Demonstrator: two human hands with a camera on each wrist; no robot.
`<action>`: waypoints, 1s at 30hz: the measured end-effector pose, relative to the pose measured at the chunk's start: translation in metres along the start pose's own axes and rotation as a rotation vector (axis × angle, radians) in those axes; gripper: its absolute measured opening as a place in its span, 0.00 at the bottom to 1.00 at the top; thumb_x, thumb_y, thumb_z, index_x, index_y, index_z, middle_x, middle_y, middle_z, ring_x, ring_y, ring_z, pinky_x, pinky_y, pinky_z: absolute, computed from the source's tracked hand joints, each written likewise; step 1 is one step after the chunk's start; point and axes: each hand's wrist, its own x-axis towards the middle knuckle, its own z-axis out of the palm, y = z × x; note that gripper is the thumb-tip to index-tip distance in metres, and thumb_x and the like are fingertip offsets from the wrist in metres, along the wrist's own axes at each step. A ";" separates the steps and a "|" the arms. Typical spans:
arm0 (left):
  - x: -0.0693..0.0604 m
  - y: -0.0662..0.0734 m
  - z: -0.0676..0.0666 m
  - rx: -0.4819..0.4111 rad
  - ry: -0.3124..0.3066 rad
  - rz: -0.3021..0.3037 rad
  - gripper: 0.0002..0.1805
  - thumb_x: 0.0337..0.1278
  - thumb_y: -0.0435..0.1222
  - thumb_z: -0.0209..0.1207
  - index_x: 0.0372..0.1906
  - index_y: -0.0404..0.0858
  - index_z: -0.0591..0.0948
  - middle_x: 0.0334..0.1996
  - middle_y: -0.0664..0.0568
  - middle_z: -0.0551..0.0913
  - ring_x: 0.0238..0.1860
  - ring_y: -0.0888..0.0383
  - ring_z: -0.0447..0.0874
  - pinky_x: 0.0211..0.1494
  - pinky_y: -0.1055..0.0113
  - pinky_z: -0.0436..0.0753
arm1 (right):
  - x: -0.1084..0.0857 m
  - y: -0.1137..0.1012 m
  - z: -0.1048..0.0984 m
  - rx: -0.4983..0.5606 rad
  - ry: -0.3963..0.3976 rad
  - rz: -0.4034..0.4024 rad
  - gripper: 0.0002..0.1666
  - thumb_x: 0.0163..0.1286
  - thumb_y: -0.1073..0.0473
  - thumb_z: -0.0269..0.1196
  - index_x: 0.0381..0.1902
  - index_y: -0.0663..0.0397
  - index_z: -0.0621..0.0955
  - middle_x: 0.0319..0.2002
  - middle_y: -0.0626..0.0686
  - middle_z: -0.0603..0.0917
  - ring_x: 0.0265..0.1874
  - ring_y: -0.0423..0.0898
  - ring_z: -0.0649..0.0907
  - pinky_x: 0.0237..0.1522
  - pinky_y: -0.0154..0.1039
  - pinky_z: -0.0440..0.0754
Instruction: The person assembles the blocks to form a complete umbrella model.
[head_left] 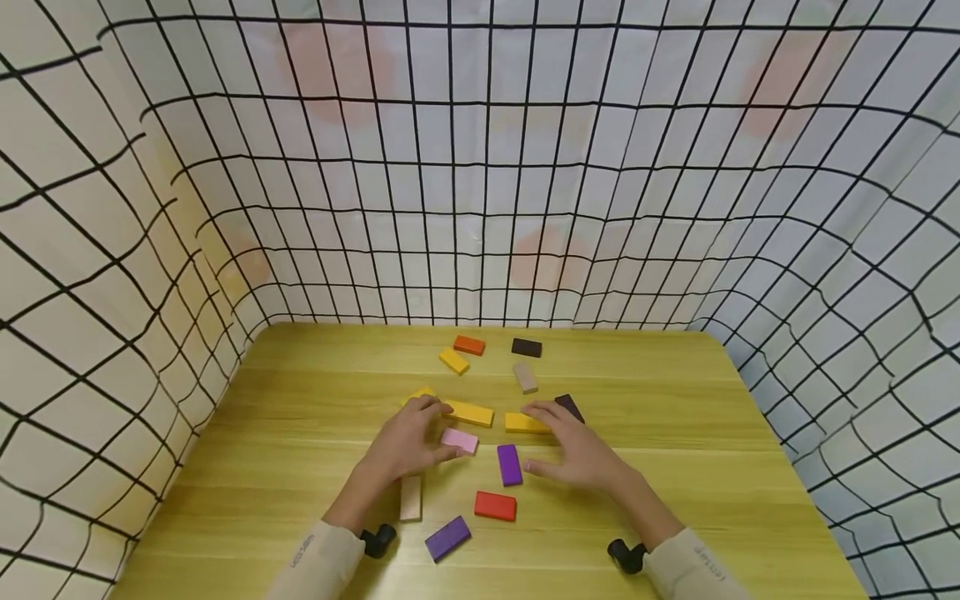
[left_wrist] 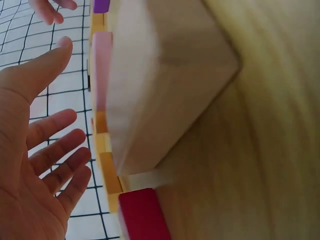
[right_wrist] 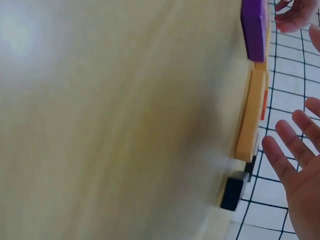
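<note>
1. My left hand (head_left: pixel 408 442), fingers apart and empty, is beside the pink, wooden-looking rectangular block (head_left: pixel 460 440) on the table (head_left: pixel 300 392); I'd pinch its long sides.
2. My right hand (head_left: pixel 577 454), fingers also spread, holds nothing near a yellow rectangular block (head_left: pixel 522 423).
3. Rectangular blocks: four yellow, one mostly hidden; two black (head_left: pixel 527 347), two purple (head_left: pixel 509 464), two beige (head_left: pixel 410 498); one orange (head_left: pixel 468 345), one red (head_left: pixel 495 505), one pink.

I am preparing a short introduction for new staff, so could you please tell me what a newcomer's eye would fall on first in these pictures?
Probably the left hand and right hand, held over the middle of the yellowish table, with a bright red block lying nearer the viewer. Behind them, the black grid stands out against white. In the left wrist view, a pale block looms large near the centre.
</note>
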 end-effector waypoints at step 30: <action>-0.008 -0.005 0.021 -0.164 -0.033 0.074 0.27 0.57 0.45 0.74 0.61 0.43 0.84 0.60 0.47 0.83 0.64 0.44 0.78 0.69 0.47 0.78 | 0.005 -0.002 0.031 0.011 -0.124 -0.027 0.44 0.63 0.36 0.71 0.73 0.42 0.73 0.69 0.46 0.76 0.70 0.49 0.74 0.72 0.56 0.73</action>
